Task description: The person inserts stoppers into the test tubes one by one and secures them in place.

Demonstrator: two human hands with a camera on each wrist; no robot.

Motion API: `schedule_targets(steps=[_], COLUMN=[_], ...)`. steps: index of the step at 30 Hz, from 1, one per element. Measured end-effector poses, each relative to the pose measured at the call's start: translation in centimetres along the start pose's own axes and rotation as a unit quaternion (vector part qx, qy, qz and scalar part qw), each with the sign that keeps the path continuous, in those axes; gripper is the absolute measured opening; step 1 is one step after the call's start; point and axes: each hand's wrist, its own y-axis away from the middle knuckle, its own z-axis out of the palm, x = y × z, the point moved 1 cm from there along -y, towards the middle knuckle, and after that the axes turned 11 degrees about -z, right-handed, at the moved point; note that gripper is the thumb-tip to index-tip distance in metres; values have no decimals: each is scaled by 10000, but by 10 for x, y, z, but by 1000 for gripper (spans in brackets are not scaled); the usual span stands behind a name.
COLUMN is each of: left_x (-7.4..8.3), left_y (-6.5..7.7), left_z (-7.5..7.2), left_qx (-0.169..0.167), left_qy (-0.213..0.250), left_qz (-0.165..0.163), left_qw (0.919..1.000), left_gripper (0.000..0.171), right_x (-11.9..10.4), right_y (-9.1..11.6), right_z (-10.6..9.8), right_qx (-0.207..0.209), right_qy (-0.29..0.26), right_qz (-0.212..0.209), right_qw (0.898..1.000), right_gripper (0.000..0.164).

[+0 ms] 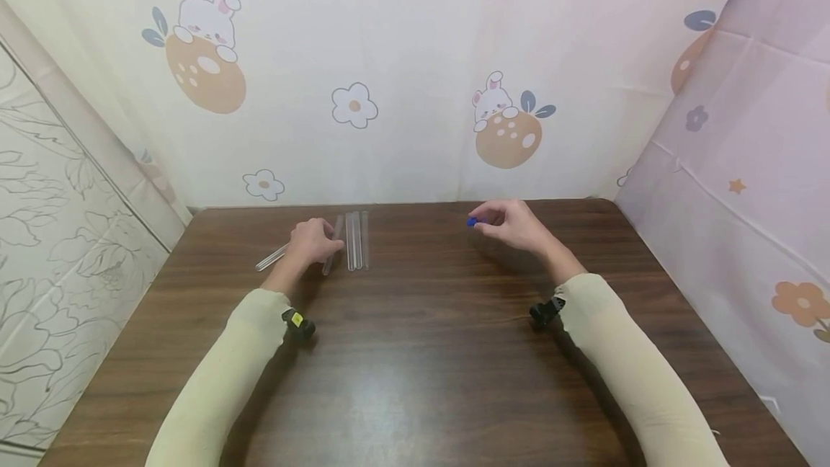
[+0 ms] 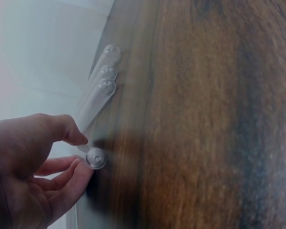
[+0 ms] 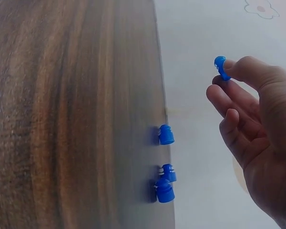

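One tube [image 2: 96, 158], apparently in left hand [image 1: 312, 240]

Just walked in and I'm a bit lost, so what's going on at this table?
A person is working with both hands at a wooden table. The left hand has a clear tube between thumb and fingers, beside three more clear tubes; another lies on its other side, partly hidden. The right hand pinches a small blue stopper, with three other stoppers on the table. The held stopper and tube are well apart.
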Motion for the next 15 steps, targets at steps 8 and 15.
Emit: schedule_targets(steps=[8,15], left_x=[-1,-5], left_y=[-1,-4], left_z=[2,2], left_qx=[90,256], left_qy=[-30,-99], left_qz=[54,188], left_qw=[9999,9994], left_gripper=[55,54], right_x=[-5,-9], right_y=[0,-1], right_z=[-4,-5], right_qx=[76,119], right_qy=[21,-116], right_qz=[-81,-155], right_qw=[9999,9997], right_gripper=[21,19])
